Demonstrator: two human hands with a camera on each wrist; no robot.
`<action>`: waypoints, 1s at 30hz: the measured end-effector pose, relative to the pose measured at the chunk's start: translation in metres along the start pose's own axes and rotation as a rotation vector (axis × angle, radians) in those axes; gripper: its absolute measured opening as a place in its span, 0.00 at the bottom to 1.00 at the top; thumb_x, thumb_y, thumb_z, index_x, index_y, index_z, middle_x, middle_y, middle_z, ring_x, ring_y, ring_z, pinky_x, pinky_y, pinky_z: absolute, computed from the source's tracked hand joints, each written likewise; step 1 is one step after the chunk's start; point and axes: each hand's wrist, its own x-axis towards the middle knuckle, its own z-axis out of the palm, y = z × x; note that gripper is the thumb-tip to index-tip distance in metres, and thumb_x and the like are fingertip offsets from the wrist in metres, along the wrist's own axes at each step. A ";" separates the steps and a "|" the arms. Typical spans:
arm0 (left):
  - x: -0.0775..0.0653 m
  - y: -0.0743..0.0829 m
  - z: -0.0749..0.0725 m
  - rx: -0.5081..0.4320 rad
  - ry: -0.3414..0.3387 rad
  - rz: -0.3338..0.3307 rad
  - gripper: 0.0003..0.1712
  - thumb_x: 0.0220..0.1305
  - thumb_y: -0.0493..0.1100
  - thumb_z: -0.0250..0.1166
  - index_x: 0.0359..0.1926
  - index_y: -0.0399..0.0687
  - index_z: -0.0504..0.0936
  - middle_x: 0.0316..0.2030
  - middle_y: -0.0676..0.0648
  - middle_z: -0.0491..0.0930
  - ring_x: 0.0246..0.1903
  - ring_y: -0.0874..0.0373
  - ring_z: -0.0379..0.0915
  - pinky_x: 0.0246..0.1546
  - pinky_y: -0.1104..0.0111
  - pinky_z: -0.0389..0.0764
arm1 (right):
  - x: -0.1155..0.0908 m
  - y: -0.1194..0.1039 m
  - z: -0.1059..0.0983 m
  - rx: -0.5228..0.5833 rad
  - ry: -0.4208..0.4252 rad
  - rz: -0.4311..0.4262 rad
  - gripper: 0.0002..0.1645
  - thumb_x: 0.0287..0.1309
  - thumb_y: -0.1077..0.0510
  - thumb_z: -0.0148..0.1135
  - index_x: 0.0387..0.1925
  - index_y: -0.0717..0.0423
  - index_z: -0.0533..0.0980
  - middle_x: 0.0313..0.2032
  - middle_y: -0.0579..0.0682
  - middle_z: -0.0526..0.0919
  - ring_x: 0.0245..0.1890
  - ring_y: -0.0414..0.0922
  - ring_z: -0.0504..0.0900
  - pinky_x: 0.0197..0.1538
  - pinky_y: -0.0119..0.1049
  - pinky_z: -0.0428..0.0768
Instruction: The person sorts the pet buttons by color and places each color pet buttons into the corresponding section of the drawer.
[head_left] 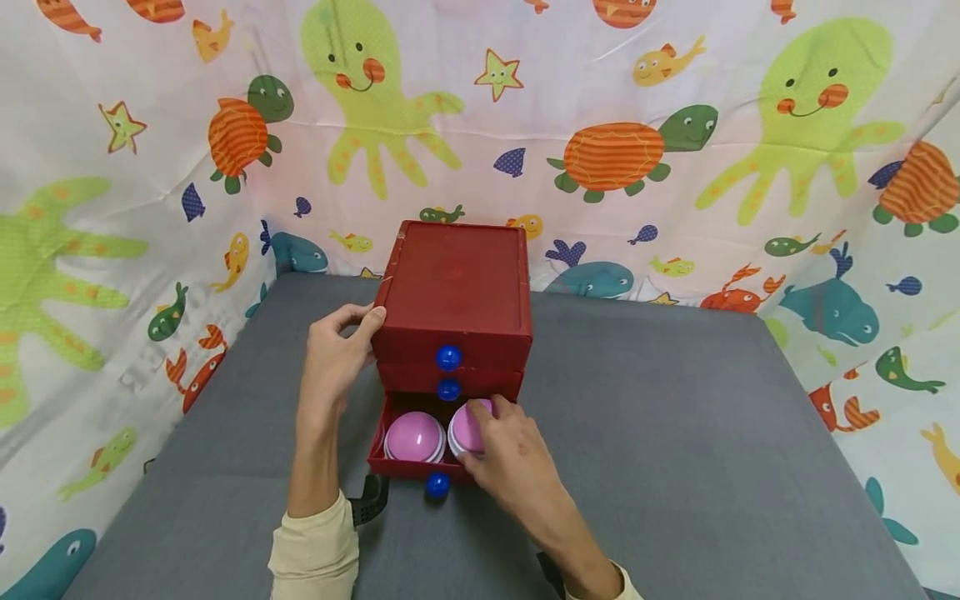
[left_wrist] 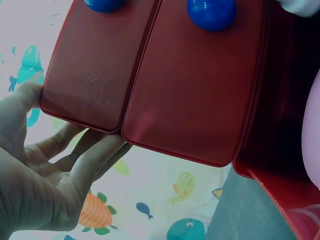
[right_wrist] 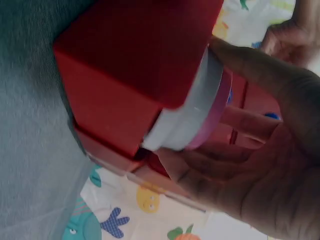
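A small dark red chest of drawers (head_left: 453, 279) stands on the grey table, its lowest drawer (head_left: 401, 471) pulled out. Inside, on the left, sits a round white jar with a pink domed lid (head_left: 414, 435). A second pink-lidded white jar (right_wrist: 182, 117) is at the drawer's right side, showing above the drawer rim in the right wrist view. My right hand (head_left: 517, 454) grips it, thumb and fingers spread round its edge. My left hand (head_left: 333, 358) holds the chest's upper left edge, thumb at the top corner and fingers (left_wrist: 95, 155) against the side.
Blue round knobs (head_left: 449, 358) mark the drawer fronts; the upper two drawers are closed. A cloth printed with sea animals (head_left: 480, 125) hangs behind and along both sides of the grey table (head_left: 675, 433). A black strap (head_left: 370, 500) is at the left wrist.
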 end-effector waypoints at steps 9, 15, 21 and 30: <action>0.000 -0.001 0.002 0.002 -0.004 -0.015 0.29 0.75 0.57 0.62 0.67 0.44 0.80 0.65 0.36 0.76 0.58 0.40 0.79 0.61 0.50 0.83 | 0.008 0.000 0.018 -0.101 0.000 0.026 0.27 0.43 0.47 0.87 0.42 0.56 0.85 0.33 0.54 0.85 0.29 0.48 0.81 0.31 0.40 0.83; 0.001 -0.001 0.003 -0.011 -0.004 -0.005 0.29 0.75 0.58 0.62 0.66 0.44 0.80 0.64 0.36 0.77 0.57 0.40 0.80 0.60 0.50 0.84 | 0.013 0.000 0.020 -0.096 -0.107 0.110 0.24 0.47 0.52 0.84 0.44 0.58 0.84 0.33 0.55 0.85 0.29 0.48 0.79 0.30 0.41 0.83; 0.003 0.000 0.003 -0.014 -0.003 0.008 0.29 0.74 0.58 0.62 0.65 0.44 0.81 0.63 0.36 0.77 0.56 0.40 0.80 0.59 0.51 0.84 | 0.016 -0.001 0.020 -0.130 -0.151 0.124 0.19 0.51 0.53 0.82 0.41 0.58 0.86 0.32 0.54 0.85 0.29 0.46 0.77 0.34 0.39 0.86; 0.002 -0.002 0.001 -0.033 0.021 0.007 0.29 0.74 0.57 0.63 0.65 0.43 0.81 0.64 0.36 0.77 0.57 0.39 0.80 0.59 0.50 0.84 | -0.008 -0.020 0.020 -0.164 0.176 -0.061 0.12 0.49 0.62 0.82 0.37 0.58 0.88 0.32 0.51 0.83 0.29 0.44 0.80 0.31 0.36 0.88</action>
